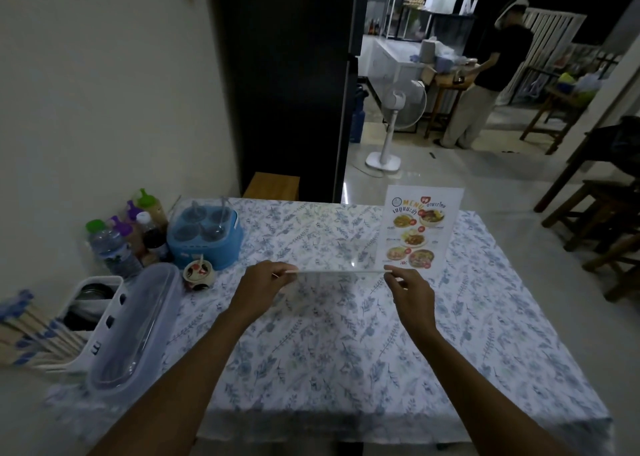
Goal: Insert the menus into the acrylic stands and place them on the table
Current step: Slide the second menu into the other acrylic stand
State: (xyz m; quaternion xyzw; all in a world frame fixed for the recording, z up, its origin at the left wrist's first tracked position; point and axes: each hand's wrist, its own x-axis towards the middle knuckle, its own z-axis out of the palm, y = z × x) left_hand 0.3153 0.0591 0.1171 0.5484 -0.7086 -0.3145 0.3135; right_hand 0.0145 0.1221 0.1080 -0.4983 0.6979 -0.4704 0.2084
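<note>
I hold a clear acrylic stand above the middle of the table, tilted nearly flat so its near edge shows as a thin pale line. My left hand pinches its left corner and my right hand pinches its right corner. The flowered cloth shows through it, and I see no menu inside. A colourful menu with food pictures stands upright in another stand at the far right of the table.
Sauce and water bottles, a blue condiment caddy, a small cup, a clear lidded box and a cutlery holder crowd the left side. Wooden stools stand right. A person and fan are beyond.
</note>
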